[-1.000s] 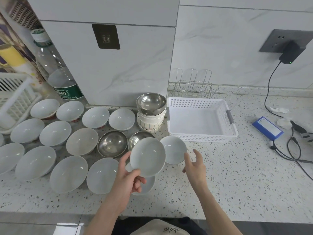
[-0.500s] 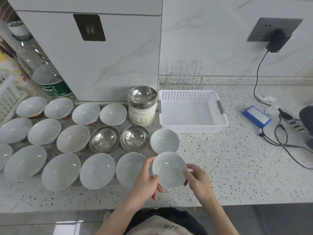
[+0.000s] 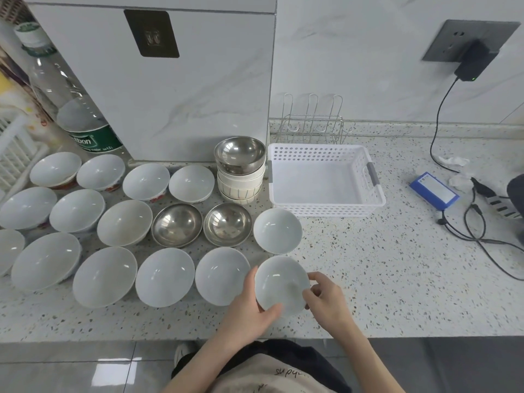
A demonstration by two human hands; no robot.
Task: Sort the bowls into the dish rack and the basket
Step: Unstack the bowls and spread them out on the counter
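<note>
You've got a small white bowl (image 3: 280, 285) held over the front edge of the speckled desk (image 3: 382, 265), both hands on it. Your left hand (image 3: 249, 310) cups the near-left rim with the thumb curled over the edge; your right hand (image 3: 326, 300) pinches the right rim with bent fingers. The white plastic basket (image 3: 371, 180) sits well behind it, with the wire dish rack (image 3: 313, 120) against the wall. Lots more bowls are spread out on the left.
</note>
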